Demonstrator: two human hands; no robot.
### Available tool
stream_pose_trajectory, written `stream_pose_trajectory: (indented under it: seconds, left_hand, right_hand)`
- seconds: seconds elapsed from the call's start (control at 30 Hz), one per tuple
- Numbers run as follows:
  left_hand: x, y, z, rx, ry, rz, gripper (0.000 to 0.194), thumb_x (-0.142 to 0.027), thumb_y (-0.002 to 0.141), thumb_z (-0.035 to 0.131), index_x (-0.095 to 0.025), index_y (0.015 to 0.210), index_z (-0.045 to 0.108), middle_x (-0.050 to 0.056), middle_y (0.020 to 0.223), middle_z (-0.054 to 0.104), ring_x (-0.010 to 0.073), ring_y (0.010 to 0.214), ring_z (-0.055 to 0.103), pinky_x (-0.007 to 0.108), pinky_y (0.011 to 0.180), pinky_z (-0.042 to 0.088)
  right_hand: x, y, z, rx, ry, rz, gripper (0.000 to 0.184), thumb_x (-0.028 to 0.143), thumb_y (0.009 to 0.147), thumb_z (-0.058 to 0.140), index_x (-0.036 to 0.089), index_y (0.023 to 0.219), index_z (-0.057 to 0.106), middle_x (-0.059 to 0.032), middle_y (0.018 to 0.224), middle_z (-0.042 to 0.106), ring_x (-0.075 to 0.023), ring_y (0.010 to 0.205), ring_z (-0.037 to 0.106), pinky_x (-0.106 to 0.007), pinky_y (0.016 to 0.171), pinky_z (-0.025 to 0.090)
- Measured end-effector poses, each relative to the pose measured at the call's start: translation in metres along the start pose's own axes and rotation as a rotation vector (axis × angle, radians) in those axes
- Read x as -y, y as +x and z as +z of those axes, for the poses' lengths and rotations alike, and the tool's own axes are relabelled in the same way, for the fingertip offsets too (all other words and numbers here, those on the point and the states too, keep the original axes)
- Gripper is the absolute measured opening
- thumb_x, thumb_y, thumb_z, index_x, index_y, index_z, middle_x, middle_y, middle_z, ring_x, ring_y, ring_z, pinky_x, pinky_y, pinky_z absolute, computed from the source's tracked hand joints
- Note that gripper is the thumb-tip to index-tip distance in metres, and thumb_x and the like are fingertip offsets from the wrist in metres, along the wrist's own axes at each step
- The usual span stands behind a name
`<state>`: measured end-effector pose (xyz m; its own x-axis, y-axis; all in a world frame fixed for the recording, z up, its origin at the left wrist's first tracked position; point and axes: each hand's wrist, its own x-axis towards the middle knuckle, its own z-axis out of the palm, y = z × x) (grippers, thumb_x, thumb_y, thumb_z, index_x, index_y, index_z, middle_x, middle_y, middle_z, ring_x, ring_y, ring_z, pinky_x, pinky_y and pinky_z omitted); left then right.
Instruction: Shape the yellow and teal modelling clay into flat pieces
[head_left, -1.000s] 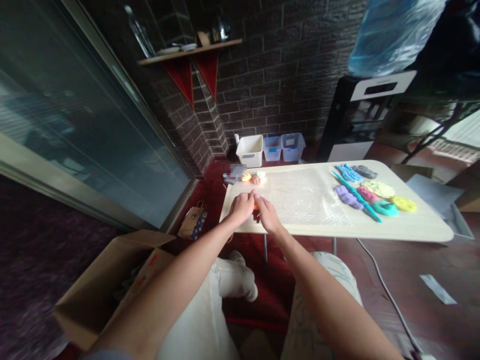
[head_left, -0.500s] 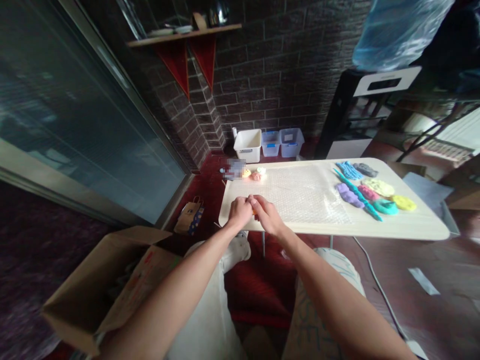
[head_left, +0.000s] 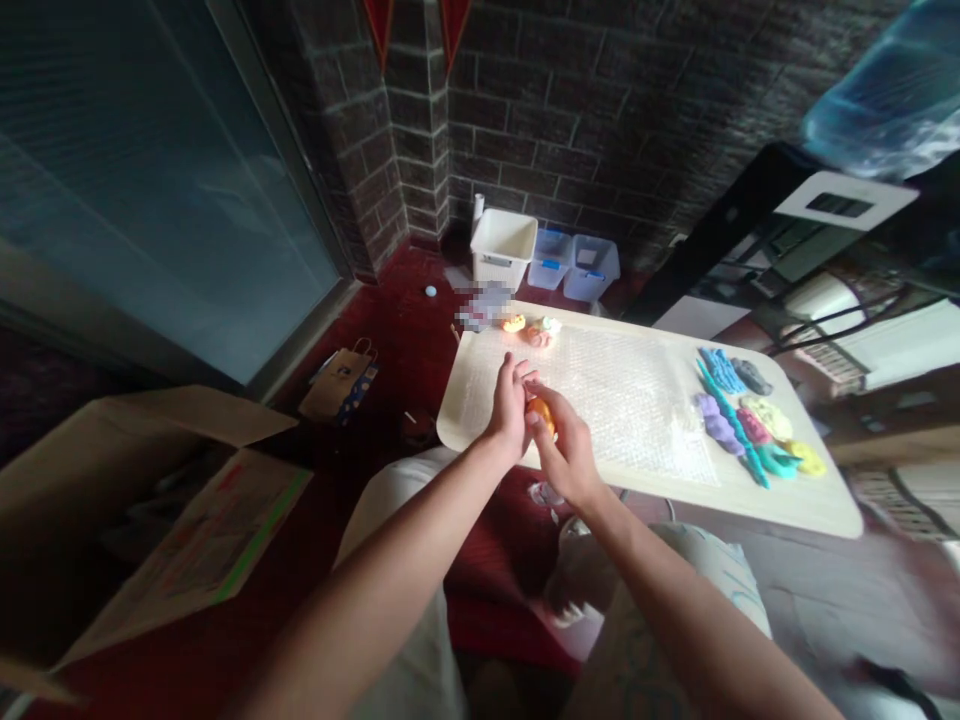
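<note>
Both hands meet over the near left corner of a pale table (head_left: 750,490). My right hand (head_left: 564,448) cups an orange lump of clay (head_left: 541,413) in its palm. My left hand (head_left: 507,405) presses against the lump from the left, fingers pointing up and held together. Under the hands lies a sheet of bubble wrap (head_left: 637,400) spread across the table.
Small clay pieces (head_left: 531,329) sit at the table's far left corner. Several coloured clay shapes (head_left: 750,425) lie along its right end. Three storage bins (head_left: 544,262) stand by the brick wall. An open cardboard box (head_left: 150,520) and a paper bag (head_left: 337,377) are on the floor at left.
My hands have lifted off the table edge and turned, so the orange clay now shows between them. The head has swung left and tilted down.
</note>
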<state>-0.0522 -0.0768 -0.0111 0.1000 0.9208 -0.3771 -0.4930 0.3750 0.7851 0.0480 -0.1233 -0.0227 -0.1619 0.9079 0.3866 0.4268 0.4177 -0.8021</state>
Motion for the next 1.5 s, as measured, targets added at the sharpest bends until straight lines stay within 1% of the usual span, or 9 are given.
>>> stream_pose_trajectory:
  seconds: [0.13,0.37,0.5,0.6,0.73,0.97,1.17,1.37,1.5]
  left_hand:
    - [-0.005,-0.003,-0.009,0.051,-0.216,-0.118,0.079,-0.073,0.101,0.022,-0.019,0.147,0.054,0.018,0.138,0.067,0.0316,0.118,0.069,0.039,0.089,0.058]
    - [0.032,0.000,-0.022,0.093,-0.306,-0.015,0.060,-0.059,0.101,0.030,-0.019,0.129,0.064,0.015,0.134,0.069,0.0268,0.119,0.068,0.036,0.092,0.057]
    - [0.029,0.005,-0.026,0.090,-0.322,0.045,0.048,-0.049,0.100,0.038,-0.019,0.128,0.063,0.014,0.131,0.070,0.0240,0.118,0.068,0.033,0.092,0.055]
    - [0.021,0.008,-0.025,0.080,-0.333,0.063,0.050,-0.049,0.100,0.035,-0.018,0.128,0.062,0.014,0.126,0.072,0.0237,0.112,0.070,0.032,0.087,0.056]
    - [0.025,0.011,-0.014,0.094,-0.339,0.057,0.049,-0.050,0.098,0.036,-0.018,0.123,0.063,0.013,0.114,0.075,0.0228,0.097,0.072,0.032,0.077,0.055]
    - [0.050,0.019,0.009,0.093,-0.214,0.084,0.043,-0.051,0.094,0.046,-0.018,0.111,0.066,0.011,0.100,0.077,0.0212,0.085,0.072,0.030,0.071,0.052]
    - [0.067,0.028,0.021,0.042,-0.017,0.156,0.038,-0.045,0.095,0.043,-0.017,0.107,0.066,0.012,0.097,0.077,0.0223,0.083,0.073,0.032,0.071,0.053]
    - [0.078,0.045,0.048,-0.067,0.191,0.256,0.023,-0.036,0.095,0.051,-0.021,0.098,0.069,0.009,0.110,0.075,0.0229,0.108,0.068,0.032,0.089,0.051]
    - [0.088,0.066,0.078,-0.046,0.193,0.208,0.021,-0.036,0.095,0.051,-0.021,0.093,0.066,0.008,0.102,0.075,0.0236,0.101,0.070,0.032,0.082,0.054]
  right_hand:
    - [0.002,-0.002,0.012,-0.135,0.056,0.057,0.029,0.041,0.101,0.060,0.023,0.120,0.073,-0.0116,0.119,0.075,-0.0298,0.113,0.069,-0.047,0.103,0.052]
    - [-0.037,0.013,0.002,-0.353,0.049,0.306,0.034,0.050,0.099,0.059,0.020,0.087,0.070,-0.0028,0.074,0.068,-0.0195,0.070,0.063,-0.030,0.064,0.048]
    - [-0.043,0.016,-0.007,-0.341,0.116,0.422,0.042,0.058,0.094,0.063,0.018,0.083,0.068,-0.0038,0.072,0.069,-0.0157,0.062,0.060,-0.026,0.053,0.043]
    - [-0.039,0.018,-0.014,-0.301,0.153,0.475,0.053,0.067,0.089,0.068,0.020,0.067,0.060,0.0010,0.057,0.058,-0.0113,0.047,0.048,-0.025,0.045,0.037]
    - [-0.033,0.022,-0.025,-0.294,0.174,0.521,0.061,0.073,0.088,0.067,0.023,0.059,0.047,0.0079,0.047,0.040,-0.0075,0.038,0.034,-0.023,0.038,0.025]
    - [-0.052,0.029,-0.031,-0.303,0.262,0.604,0.064,0.076,0.084,0.069,0.026,0.056,0.040,0.0102,0.043,0.032,-0.0068,0.033,0.028,-0.022,0.033,0.019]
    - [-0.087,0.044,-0.037,-0.294,0.500,0.667,0.072,0.089,0.091,0.029,0.028,0.052,0.035,0.0058,0.041,0.032,-0.0105,0.033,0.031,-0.025,0.032,0.027]
    - [-0.105,0.052,-0.050,-0.358,0.595,0.648,0.066,0.080,0.089,0.053,0.028,0.055,0.034,0.0089,0.045,0.030,-0.0080,0.036,0.025,-0.023,0.034,0.021]
    - [-0.110,0.053,-0.059,-0.411,0.510,0.616,0.063,0.075,0.090,0.058,0.027,0.056,0.037,0.0080,0.045,0.032,-0.0078,0.036,0.025,-0.024,0.035,0.019]
